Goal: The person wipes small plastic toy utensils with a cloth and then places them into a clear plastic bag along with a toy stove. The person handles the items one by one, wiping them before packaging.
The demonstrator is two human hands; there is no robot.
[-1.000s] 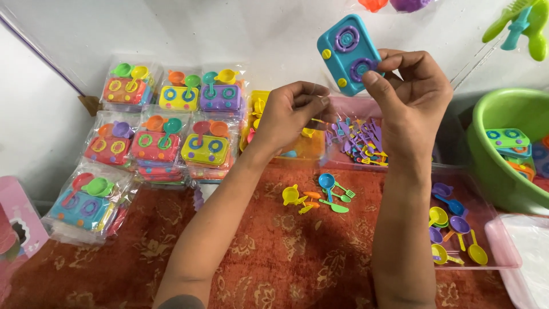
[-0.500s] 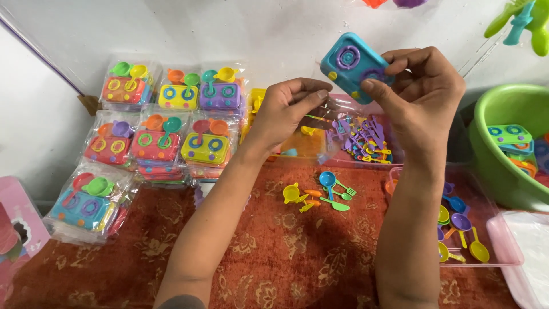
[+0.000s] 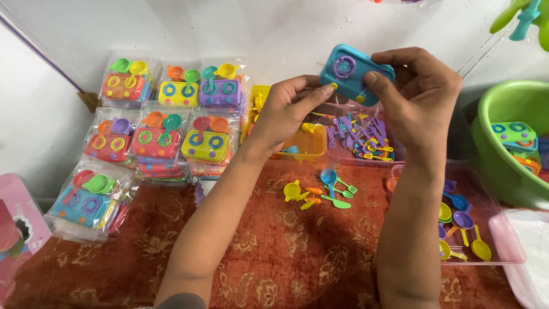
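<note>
Right hand (image 3: 420, 94) pinches the blue toy stove (image 3: 355, 74) by its right end, held up above the red mat (image 3: 274, 257); left hand (image 3: 289, 109) fingertips clasp its lower left edge. Looks light, rigid, smooth plastic, likely slippery; hold by the short ends.

A red patterned tabletop (image 3: 274, 257) carries bagged toy stove sets (image 3: 166, 129) at the left, loose small utensils (image 3: 320, 191) in the middle, clear trays (image 3: 483, 252) of toy pans at the right, and a green tub (image 3: 503, 131) beside them.
</note>
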